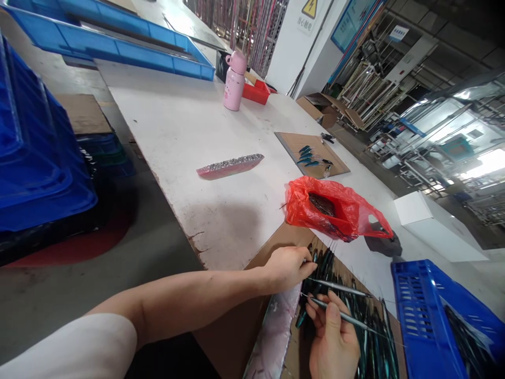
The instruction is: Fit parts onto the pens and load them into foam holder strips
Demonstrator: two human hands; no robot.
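My left hand [290, 267] is closed in a pinch at the near end of a row of slender dark teal pieces [361, 321], shaped like fishing lures; what its fingertips hold is hidden. My right hand [333, 337] grips a thin metal pick [347, 317] between thumb and fingers, its fine tip pointing toward the left hand. A second slim metal tool [343, 287] lies just above it, across the dark pieces. The pieces rest on brown cardboard [272, 239]. Beside them, under my left wrist, runs a long pinkish foil-like strip [272, 337].
A red plastic bag [315, 210] with dark wire-like contents lies ahead. Blue crates stand at right [426, 321] and left [43, 142]. Farther off are a glittery strip [231, 166], a board [335, 158] with small blue pieces, a pink bottle [234, 84] and a white box [437, 223].
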